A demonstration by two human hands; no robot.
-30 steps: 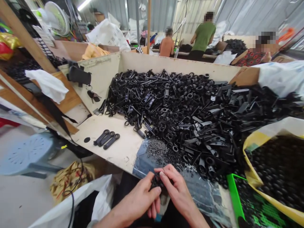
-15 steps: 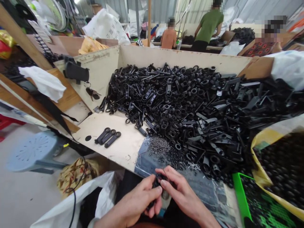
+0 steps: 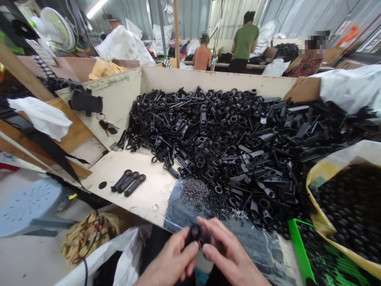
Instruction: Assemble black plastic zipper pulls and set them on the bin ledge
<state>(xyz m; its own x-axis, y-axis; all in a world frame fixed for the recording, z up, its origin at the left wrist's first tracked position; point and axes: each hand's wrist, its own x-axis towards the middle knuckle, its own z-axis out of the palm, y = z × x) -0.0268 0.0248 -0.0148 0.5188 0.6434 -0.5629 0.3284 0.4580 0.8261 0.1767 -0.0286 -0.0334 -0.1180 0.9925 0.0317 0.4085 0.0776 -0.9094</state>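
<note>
"Corrugated metal wall (image 3: 195,24) rises far behind my pile of black parts (image 3: 205,135). Between the two I see a person in a green shirt (image 3: 245,43), one in orange (image 3: 201,57) and one in a patterned top (image 3: 308,65)."

"And your hands?"

"Both are in front of the pile, on my side of it. My left hand (image 3: 175,254) pinches a small black part (image 3: 193,232) between thumb and fingers. My right hand (image 3: 226,246) curves in just beside it, fingers a little spread, with something dark under them. It's blurred, so I can't tell whether that's a second piece or whether I'm gripping it."

"What's different from half a second ago?"

"My right thumb sits lower, off the spot it was pressing, and it's parted more from my fingertips. My left hand keeps its pinch. Beyond the pile, the person in green stands more upright, and more of the wall shows."

"What hasn't changed?"

"Left of the pile, three black handles (image 3: 127,182) lie side by side on the pale board (image 3: 154,190), a black disc (image 3: 102,185) near them. Along the pile's near edge are the small grey pieces (image 3: 193,190) and some white pins (image 3: 239,214), over a blue-grey cloth (image 3: 190,214)."

"And on the other side?"

"Right of the pile, the green tray (image 3: 300,250) stands next to a yellow-edged sack (image 3: 317,210) of dark round pieces (image 3: 351,202)."
</note>
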